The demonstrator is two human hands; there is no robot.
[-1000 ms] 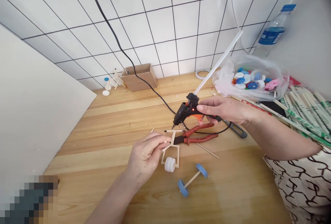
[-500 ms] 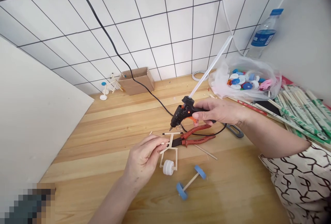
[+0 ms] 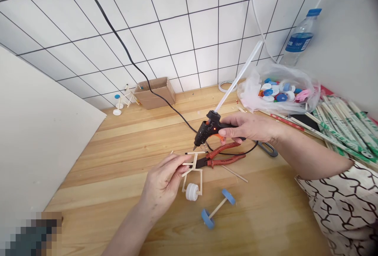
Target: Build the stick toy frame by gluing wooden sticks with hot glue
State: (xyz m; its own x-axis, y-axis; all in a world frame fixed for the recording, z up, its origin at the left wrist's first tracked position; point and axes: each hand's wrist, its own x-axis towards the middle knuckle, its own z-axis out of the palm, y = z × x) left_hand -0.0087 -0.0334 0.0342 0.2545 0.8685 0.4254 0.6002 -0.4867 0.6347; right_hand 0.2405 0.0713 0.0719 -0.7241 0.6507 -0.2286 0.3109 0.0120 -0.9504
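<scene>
My left hand (image 3: 163, 183) pinches a small frame of wooden sticks (image 3: 195, 162), its fingers closed on the frame's left side. At the frame's near end hangs a white bottle-cap wheel (image 3: 192, 192). My right hand (image 3: 240, 129) is wrapped round the handle of a black hot glue gun (image 3: 206, 130) with an orange trigger and a lit red light. A long clear glue stick (image 3: 239, 76) rises from its back. The nozzle points down, just above the frame's upper end. Behind the frame lie red-handled pliers (image 3: 221, 155), their jaws partly hidden.
Two blue caps on a stick axle (image 3: 218, 208) lie in front. At the back are a cardboard box (image 3: 158, 94), a stick model (image 3: 117, 108), a tape roll (image 3: 227, 86), a bag of bottle caps (image 3: 277, 90) and a water bottle (image 3: 300, 39). Wrapped chopsticks (image 3: 345, 126) lie right; a black cord crosses the table.
The view has shifted very slightly. Both hands keep their holds, and the glue gun's nozzle stays just above the stick frame; the left fingers have shifted a little on the sticks.
</scene>
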